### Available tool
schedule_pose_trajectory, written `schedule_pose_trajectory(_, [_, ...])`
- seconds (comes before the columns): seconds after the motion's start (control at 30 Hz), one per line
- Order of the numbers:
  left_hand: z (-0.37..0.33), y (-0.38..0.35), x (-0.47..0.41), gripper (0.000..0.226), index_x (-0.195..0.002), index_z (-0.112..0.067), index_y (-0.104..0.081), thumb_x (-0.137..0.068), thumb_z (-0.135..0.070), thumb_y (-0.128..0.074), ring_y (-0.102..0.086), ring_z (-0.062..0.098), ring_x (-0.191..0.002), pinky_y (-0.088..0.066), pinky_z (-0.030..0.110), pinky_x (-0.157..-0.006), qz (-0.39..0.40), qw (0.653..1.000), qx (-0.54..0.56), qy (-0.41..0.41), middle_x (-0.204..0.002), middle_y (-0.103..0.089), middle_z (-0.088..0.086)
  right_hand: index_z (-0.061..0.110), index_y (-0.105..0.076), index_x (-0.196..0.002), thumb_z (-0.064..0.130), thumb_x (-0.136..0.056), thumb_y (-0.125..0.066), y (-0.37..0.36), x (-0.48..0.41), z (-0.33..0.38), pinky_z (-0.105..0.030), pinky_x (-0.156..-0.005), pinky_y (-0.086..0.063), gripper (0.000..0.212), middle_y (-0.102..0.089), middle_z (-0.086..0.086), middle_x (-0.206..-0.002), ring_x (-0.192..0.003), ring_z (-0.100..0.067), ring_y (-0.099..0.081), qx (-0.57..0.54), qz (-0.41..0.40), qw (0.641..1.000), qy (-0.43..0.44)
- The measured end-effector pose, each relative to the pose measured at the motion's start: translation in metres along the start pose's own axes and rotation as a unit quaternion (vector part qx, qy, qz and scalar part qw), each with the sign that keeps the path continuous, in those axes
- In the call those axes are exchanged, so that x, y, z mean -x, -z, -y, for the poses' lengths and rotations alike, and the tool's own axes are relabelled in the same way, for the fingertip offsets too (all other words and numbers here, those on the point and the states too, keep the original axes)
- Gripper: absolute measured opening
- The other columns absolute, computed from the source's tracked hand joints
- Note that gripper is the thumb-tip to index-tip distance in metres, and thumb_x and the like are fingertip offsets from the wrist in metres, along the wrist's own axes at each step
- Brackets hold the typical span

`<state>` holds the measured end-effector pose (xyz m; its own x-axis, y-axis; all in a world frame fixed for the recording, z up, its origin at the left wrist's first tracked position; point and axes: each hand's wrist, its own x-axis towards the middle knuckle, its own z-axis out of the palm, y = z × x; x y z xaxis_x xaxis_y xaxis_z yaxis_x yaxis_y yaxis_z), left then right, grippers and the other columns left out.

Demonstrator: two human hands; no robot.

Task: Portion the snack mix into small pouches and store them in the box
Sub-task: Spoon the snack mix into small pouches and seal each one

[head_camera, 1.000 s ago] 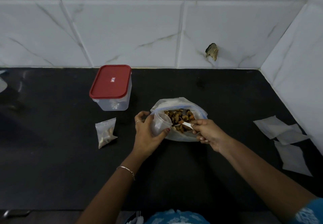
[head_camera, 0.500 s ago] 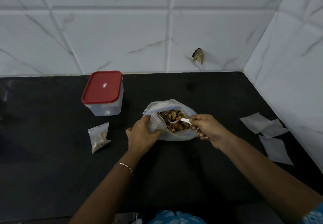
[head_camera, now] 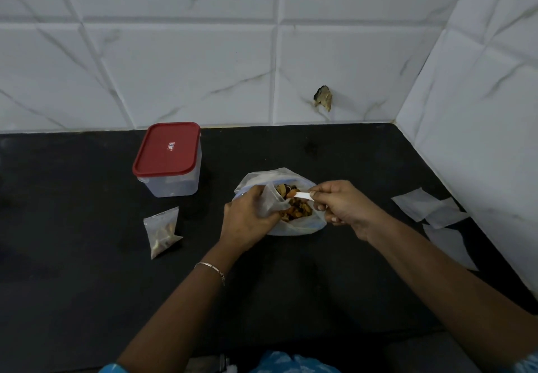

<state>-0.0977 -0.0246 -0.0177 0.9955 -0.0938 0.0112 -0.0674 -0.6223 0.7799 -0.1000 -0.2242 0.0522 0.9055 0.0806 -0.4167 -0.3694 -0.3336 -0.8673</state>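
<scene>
While the left hand (head_camera: 250, 221) gripped a small pouch (head_camera: 269, 202) over the big bag (head_camera: 291, 228) at mid-counter (head_camera: 87, 270), the pouch's mouth faced right. Right hand (head_camera: 343, 206): fingers pinched a white spoon (head_camera: 302, 196), long axis left-right, loaded bowl pointing left, just beside that mouth. One filled pouch (head_camera: 163, 231) lay near the lidded box (head_camera: 170, 163), well left.

The work surface is a black countertop (head_camera: 72, 270). The back wall (head_camera: 186, 75) is clad in large white tiles with grey marble veining. The right wall (head_camera: 480, 110) matches and meets it at a corner. One back tile has a chipped hole (head_camera: 323, 98) low down. Lighting is dim.
</scene>
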Motion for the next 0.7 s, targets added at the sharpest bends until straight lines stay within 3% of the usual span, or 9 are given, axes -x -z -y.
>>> schedule_pose_trajectory(0.07, [0.001, -0.002, 0.000, 0.065, -0.124, -0.028, -0.053, -0.067, -0.059, -0.060, -0.057, 0.010, -0.110, -0.048, 0.047, -0.097, -0.002, 1.000, 0.005, -0.005, -0.118, -0.060, -0.010, 0.012, -0.067, -0.103, 0.015, -0.099, -0.050, -0.004, -0.001, 0.002, -0.018, -0.043, -0.030, 0.018, -0.051, -0.003, -0.068, -0.047, -0.007, -0.038, 0.038, -0.007, 0.999, 0.014])
schedule_pose_trajectory(0.17, [0.001, -0.005, -0.001, 0.053, -0.121, -0.023, -0.057, -0.075, -0.047, -0.067, -0.058, 0.008, -0.104, -0.052, 0.042, -0.091, -0.009, 1.000, 0.010, -0.014, -0.112, -0.063, -0.008, 0.013, -0.068, -0.104, 0.015, -0.098, -0.050, -0.010, -0.004, 0.005, -0.021, -0.049, -0.034, 0.020, -0.053, 0.000, -0.068, -0.051, -0.007, -0.042, 0.123, -0.027, 0.990, 0.061])
schedule_pose_trajectory(0.33, [0.003, -0.008, -0.003, 0.042, -0.115, -0.024, -0.061, -0.081, -0.046, -0.069, -0.059, 0.004, -0.096, -0.052, 0.029, -0.082, -0.020, 0.999, 0.009, -0.023, -0.106, -0.065, -0.008, 0.020, -0.070, -0.108, 0.022, -0.096, -0.053, -0.016, -0.007, 0.012, -0.038, -0.074, -0.055, 0.022, -0.068, 0.001, -0.089, -0.080, -0.018, -0.065, 0.287, -0.056, 0.946, 0.140])
schedule_pose_trajectory(0.37, [0.003, -0.008, -0.004, 0.040, -0.114, -0.024, -0.061, -0.081, -0.047, -0.068, -0.059, 0.004, -0.094, -0.053, 0.029, -0.080, -0.022, 0.999, 0.011, -0.024, -0.104, -0.066, -0.008, 0.022, -0.069, -0.110, 0.023, -0.096, -0.052, -0.017, -0.006, 0.013, -0.038, -0.073, -0.056, 0.022, -0.069, 0.001, -0.089, -0.079, -0.019, -0.066, 0.311, -0.058, 0.937, 0.150])
schedule_pose_trajectory(0.47, [0.003, -0.010, -0.004, 0.034, -0.105, -0.026, -0.062, -0.080, -0.048, -0.067, -0.061, 0.005, -0.089, -0.055, 0.035, -0.078, -0.040, 0.999, 0.019, -0.025, -0.097, -0.067, -0.009, 0.027, -0.067, -0.114, 0.026, -0.096, -0.050, -0.020, -0.002, 0.018, -0.028, -0.058, -0.047, 0.024, -0.066, 0.007, -0.085, -0.067, -0.011, -0.060, 0.405, -0.076, 0.888, 0.202])
schedule_pose_trajectory(0.6, [0.005, -0.007, -0.004, 0.034, -0.105, -0.030, -0.061, -0.078, -0.052, -0.064, -0.062, 0.002, -0.091, -0.056, 0.035, -0.079, -0.053, 0.997, 0.049, -0.028, -0.098, -0.067, -0.013, 0.032, -0.065, -0.108, 0.032, -0.097, -0.052, -0.015, 0.003, 0.027, -0.025, -0.066, -0.047, 0.018, -0.066, 0.011, -0.093, -0.081, -0.006, -0.059, 0.469, -0.143, 0.820, 0.294])
schedule_pose_trajectory(0.7, [0.006, -0.006, -0.003, 0.036, -0.100, -0.030, -0.061, -0.076, -0.057, -0.060, -0.062, 0.003, -0.088, -0.055, 0.038, -0.077, -0.060, 0.996, 0.050, -0.034, -0.095, -0.066, -0.012, 0.032, -0.064, -0.105, 0.031, -0.097, -0.049, -0.013, 0.002, 0.028, -0.030, -0.071, -0.051, 0.017, -0.064, 0.010, -0.094, -0.084, -0.009, -0.059, 0.506, -0.134, 0.783, 0.336])
